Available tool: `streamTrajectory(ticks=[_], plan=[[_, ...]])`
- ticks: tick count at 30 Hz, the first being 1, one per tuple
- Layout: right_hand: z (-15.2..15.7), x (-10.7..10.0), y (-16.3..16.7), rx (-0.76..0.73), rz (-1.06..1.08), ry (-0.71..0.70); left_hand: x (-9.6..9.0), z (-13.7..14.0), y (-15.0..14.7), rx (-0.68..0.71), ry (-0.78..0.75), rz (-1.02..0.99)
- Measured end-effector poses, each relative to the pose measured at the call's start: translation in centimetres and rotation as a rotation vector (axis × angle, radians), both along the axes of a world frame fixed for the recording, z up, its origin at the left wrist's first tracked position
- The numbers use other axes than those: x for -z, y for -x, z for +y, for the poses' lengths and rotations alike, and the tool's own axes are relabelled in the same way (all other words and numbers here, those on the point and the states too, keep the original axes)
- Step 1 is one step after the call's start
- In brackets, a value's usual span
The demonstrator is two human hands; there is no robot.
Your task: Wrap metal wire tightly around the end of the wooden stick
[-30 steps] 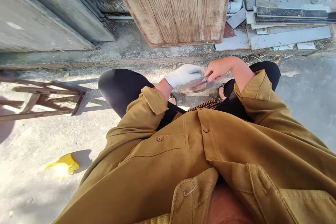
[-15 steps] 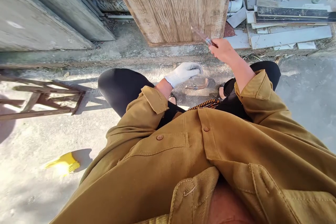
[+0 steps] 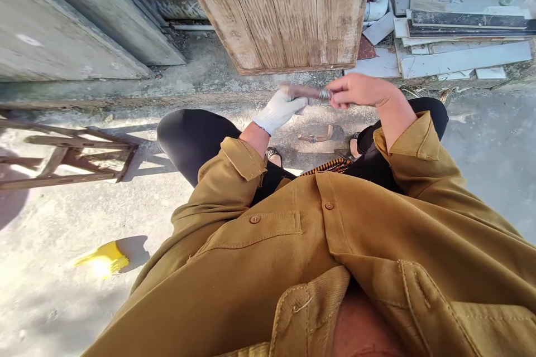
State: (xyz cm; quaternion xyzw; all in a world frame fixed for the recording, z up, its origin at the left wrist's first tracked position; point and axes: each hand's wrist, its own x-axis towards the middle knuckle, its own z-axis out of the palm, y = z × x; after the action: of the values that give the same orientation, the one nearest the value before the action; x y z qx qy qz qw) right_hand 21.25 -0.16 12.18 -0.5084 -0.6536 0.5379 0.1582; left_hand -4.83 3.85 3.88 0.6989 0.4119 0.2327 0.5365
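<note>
A brown stick-like tool (image 3: 307, 92) with silvery wire wound near one end spans the gap between my two hands, level above the ground. My left hand (image 3: 281, 109), in a white knit glove, is closed around its left part. The bare fingers of my right hand (image 3: 360, 90) pinch it at the wire-wound end. Motion smears its left tip, and its exact kind is unclear. Below my hands, a second curved brown piece with wire wound on it (image 3: 314, 138) lies on the concrete between my feet.
A worn plank board (image 3: 288, 17) leans ahead of me on a low concrete ledge. Stacked tile strips (image 3: 464, 58) and a white pipe elbow (image 3: 377, 6) are to its right. On the left are grey slabs (image 3: 71, 28), a wooden stool (image 3: 67, 156) on its side and a yellow object (image 3: 104, 258).
My right hand has drawn the tool down and away from the plank board. My left hand has risen a little to the left and closed on the tool's other end.
</note>
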Motion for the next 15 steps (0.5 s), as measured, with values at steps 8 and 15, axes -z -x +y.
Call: streamTrajectory(ticks=[8,15], plan=[[0.7,-0.6,0.5,0.524,-0.030,-0.195,-1.1,-2.1,-1.4,0.271,0.046,0.048],[0.8,1.4,0.7,0.129,-0.734,-0.257,-3.3,-2.3,0.0,0.318,0.041,0.024]])
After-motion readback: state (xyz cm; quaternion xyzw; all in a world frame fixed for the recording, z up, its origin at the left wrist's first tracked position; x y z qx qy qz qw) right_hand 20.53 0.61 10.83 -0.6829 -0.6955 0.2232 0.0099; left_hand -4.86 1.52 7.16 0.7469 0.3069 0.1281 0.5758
